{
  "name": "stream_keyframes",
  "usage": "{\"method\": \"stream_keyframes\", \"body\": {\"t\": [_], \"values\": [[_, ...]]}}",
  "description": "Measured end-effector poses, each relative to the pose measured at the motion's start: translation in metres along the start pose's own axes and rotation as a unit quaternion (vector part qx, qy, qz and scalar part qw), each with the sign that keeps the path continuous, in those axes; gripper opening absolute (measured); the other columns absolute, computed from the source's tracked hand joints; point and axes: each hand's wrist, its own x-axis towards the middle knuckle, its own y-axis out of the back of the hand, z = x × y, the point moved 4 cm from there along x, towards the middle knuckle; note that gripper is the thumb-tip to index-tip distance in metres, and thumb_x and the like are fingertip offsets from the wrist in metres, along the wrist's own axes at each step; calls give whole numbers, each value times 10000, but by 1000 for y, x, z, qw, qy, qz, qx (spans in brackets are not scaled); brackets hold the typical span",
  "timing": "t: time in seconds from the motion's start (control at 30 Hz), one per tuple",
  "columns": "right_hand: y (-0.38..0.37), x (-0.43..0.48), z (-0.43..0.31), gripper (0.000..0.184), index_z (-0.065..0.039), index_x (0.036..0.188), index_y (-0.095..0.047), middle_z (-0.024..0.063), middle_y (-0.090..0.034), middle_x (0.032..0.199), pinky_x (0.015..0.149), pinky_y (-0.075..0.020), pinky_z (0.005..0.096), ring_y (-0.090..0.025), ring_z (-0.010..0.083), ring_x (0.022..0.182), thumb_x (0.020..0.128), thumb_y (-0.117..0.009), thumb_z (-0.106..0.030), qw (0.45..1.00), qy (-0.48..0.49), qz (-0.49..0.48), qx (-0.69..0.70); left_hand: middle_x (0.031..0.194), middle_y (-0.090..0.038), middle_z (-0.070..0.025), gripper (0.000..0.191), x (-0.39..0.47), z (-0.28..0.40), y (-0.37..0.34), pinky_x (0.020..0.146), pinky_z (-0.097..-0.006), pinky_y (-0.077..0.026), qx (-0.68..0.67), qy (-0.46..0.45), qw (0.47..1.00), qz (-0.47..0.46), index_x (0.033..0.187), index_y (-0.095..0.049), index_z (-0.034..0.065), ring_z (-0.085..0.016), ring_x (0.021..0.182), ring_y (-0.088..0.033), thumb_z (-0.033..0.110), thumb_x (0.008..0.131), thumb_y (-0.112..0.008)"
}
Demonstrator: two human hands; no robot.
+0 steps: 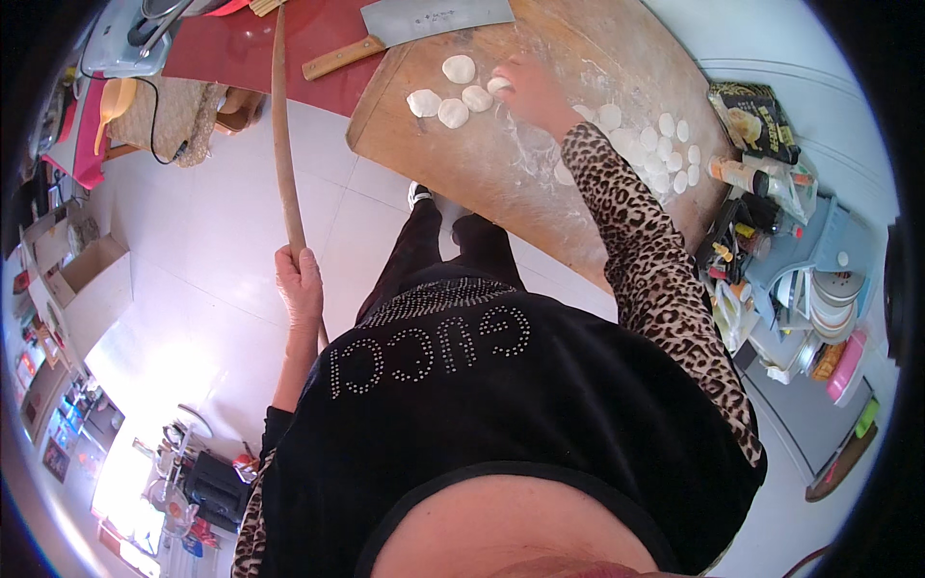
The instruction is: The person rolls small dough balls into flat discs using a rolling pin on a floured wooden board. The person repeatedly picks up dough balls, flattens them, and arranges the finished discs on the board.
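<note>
My left hand (300, 285) is closed around a long wooden rolling pin (282, 130), which extends up beyond the board's left side. Over the floured wooden board (412, 159), my right hand (527, 87) has its fingers on a small white dough piece (498, 86). Beside it lie several thicker dough rounds, among them one at the top (459, 69) and one at the left (423, 103). Many smaller flat dough discs (654, 160) are spread and overlapping right of my sleeve, some partly hidden by my arm.
A cleaver (437, 22) with a wooden handle rests across the red tabletop (325, 79) and the board's upper left edge. Along the right stand a black food packet (753, 123), a bottle (737, 175) and a blue rack (831, 238) with dishes.
</note>
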Motion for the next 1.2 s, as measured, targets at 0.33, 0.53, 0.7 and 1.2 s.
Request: {"method": "stream_keyframes", "body": {"t": [0.33, 0.53, 0.7, 1.2], "values": [[-7, -46, -1, 378, -56, 1087, -548, 143, -479, 1199, 976, -313, 491, -397, 330, 1188, 807, -590, -306, 995, -70, 66, -3, 689, -496, -16, 187, 8, 10, -15, 531, -256, -418, -30, -17, 999, -28, 954, -481, -5, -88, 594, -462, 167, 900, -530], [-38, -31, -24, 634, -81, 1357, -360, 157, -213, 1473, 1073, -132, 584, -144, 346, 1376, 854, -531, -427, 982, -170, 43, -62, 677, -491, -13, 185, 8, 16, -10, 499, -247, -406, 8, 17, 1000, -21, 961, -476, -6, -79, 565, -452, 161, 899, -527], [-30, -33, -27, 635, -80, 1379, -327, 157, -209, 1477, 1077, -120, 588, -135, 349, 1379, 870, -514, -409, 982, -176, 36, -58, 675, -489, -14, 189, 6, 7, -12, 492, -245, -402, 11, 40, 999, -18, 948, -473, -4, -75, 560, -452, 174, 903, -521], [-26, -28, -8, 353, -12, 1089, -559, 147, -565, 1138, 857, -433, 435, -519, 323, 1052, 785, -578, -190, 996, -14, 79, -23, 667, -483, 3, 180, 11, -6, -19, 488, -235, -399, -41, 29, 999, -20, 952, -469, 13, -64, 557, -453, 183, 916, -514]]}}
